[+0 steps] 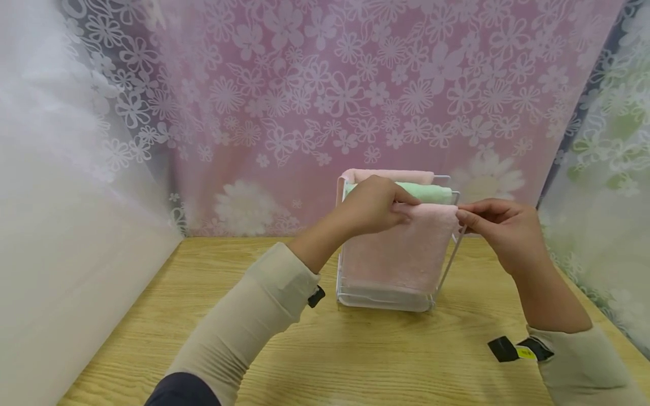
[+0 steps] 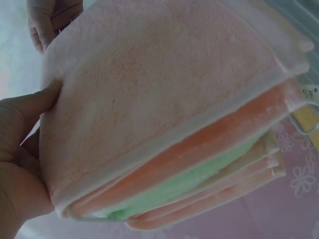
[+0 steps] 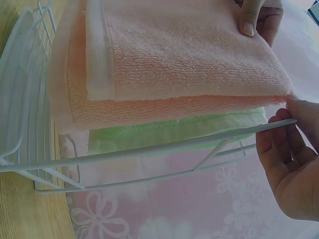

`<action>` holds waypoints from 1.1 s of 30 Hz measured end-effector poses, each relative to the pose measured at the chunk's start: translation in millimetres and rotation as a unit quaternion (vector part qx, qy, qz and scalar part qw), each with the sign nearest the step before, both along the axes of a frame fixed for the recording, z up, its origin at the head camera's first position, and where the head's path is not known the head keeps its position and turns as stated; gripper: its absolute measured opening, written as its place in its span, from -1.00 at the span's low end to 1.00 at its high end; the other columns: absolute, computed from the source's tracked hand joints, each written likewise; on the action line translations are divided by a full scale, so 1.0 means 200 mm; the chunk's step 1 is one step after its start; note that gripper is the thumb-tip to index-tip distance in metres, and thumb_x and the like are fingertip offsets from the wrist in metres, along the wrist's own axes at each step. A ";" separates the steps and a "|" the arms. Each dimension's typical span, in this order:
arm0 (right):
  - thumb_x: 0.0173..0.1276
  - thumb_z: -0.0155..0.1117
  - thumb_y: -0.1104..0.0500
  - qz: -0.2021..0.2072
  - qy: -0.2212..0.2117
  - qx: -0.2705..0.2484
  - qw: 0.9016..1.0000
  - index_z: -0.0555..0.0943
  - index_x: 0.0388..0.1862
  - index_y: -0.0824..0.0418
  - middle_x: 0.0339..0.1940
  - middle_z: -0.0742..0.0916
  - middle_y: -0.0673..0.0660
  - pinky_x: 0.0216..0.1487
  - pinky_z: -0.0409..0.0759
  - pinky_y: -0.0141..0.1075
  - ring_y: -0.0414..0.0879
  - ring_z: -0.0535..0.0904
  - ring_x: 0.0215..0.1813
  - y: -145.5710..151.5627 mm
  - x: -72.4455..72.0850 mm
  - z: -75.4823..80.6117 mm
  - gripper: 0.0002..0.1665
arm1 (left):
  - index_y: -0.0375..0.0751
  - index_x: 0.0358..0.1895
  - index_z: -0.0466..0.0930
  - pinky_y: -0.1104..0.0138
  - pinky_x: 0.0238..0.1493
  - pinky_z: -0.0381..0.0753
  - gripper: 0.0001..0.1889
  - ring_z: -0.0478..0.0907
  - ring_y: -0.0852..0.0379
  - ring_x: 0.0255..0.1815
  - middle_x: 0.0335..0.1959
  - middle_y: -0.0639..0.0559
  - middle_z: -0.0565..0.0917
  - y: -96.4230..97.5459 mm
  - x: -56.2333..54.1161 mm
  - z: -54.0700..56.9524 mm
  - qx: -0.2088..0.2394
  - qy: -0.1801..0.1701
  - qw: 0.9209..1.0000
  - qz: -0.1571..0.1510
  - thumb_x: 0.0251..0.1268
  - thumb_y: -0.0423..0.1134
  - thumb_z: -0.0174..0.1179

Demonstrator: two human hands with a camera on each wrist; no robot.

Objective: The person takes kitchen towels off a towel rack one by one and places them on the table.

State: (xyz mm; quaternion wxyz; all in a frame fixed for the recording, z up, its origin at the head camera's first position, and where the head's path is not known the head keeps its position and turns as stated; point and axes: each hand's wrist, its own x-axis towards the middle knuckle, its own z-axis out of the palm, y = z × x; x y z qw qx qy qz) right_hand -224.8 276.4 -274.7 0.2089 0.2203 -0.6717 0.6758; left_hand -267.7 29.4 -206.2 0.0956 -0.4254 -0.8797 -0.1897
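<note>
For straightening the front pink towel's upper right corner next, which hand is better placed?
Right, I'd judge: the right hand has its thumb and fingers at that corner of the front pink towel, while the left hand holds the top edge further left.

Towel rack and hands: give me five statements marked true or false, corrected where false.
1. The green towel sits between the front pink towel and the back pink towel. True.
2. The left hand is empty. False: the left hand grips the front pink towel.
3. The right hand is at the front pink towel's upper corner. True.
4. The rack lies on its side. False: the white rack stands upright on the table.
5. The backdrop has a flower pattern. True.
</note>
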 end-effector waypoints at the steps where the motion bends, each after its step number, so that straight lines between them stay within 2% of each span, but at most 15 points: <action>1: 0.28 0.28 0.48 0.000 0.001 0.000 1.000 0.68 -0.28 0.54 -0.43 0.75 0.10 -0.33 0.67 -0.37 -0.11 0.65 -0.43 0.00 0.00 0.00 -0.91 | 0.05 0.05 0.73 0.52 -0.30 0.41 -0.68 0.47 0.35 -0.36 -0.08 0.20 0.73 0.00 0.00 0.00 0.002 -0.001 1.000 0.004 0.21 -0.13 0.39; 10: 0.27 0.31 0.45 -0.011 -0.009 0.007 1.000 0.69 -0.26 0.51 -0.41 0.76 0.09 -0.33 0.67 -0.38 -0.12 0.65 -0.41 -0.01 0.01 0.00 -0.90 | 0.04 -0.06 0.78 0.56 -0.36 0.39 -0.72 0.43 0.40 -0.42 -0.15 0.23 0.75 0.01 -0.01 -0.03 0.065 -0.025 0.997 0.014 0.13 -0.17 0.45; 14: 0.27 0.30 0.46 -0.008 -0.011 0.006 1.000 0.69 -0.25 0.52 -0.41 0.76 0.09 -0.33 0.67 -0.38 -0.12 0.65 -0.41 -0.01 0.00 0.00 -0.89 | 0.02 -0.12 0.80 0.57 -0.38 0.43 -0.76 0.44 0.42 -0.46 -0.27 0.25 0.76 0.01 -0.01 -0.04 0.096 -0.035 0.995 0.016 0.09 -0.19 0.47; 19: 0.27 0.30 0.46 0.004 -0.012 -0.001 1.000 0.70 -0.24 0.51 -0.40 0.76 0.10 -0.33 0.67 -0.38 -0.12 0.66 -0.41 0.00 0.00 0.00 -0.89 | 0.04 -0.21 0.82 0.55 -0.40 0.47 -0.80 0.48 0.46 -0.47 -0.36 0.29 0.75 0.00 -0.02 -0.06 0.136 -0.047 0.989 0.028 0.04 -0.17 0.51; 24: 0.28 0.27 0.49 0.007 -0.009 -0.001 1.000 0.70 -0.25 0.51 -0.40 0.76 0.09 -0.32 0.67 -0.37 -0.12 0.66 -0.40 0.00 0.00 0.00 -0.89 | 0.02 -0.26 0.83 0.52 -0.41 0.48 -0.82 0.51 0.45 -0.48 -0.39 0.27 0.75 0.00 -0.03 -0.06 0.167 -0.063 0.984 0.020 0.02 -0.17 0.52; 33: 0.29 0.27 0.48 -0.002 -0.011 -0.002 1.000 0.72 -0.26 0.46 -0.37 0.77 0.07 -0.31 0.67 -0.38 -0.13 0.68 -0.38 0.00 0.01 0.00 -0.89 | -0.02 -0.28 0.82 0.48 -0.51 0.37 -0.82 0.45 0.38 -0.56 -0.50 0.31 0.72 -0.03 -0.02 -0.03 0.212 -0.105 0.971 0.022 -0.01 -0.19 0.53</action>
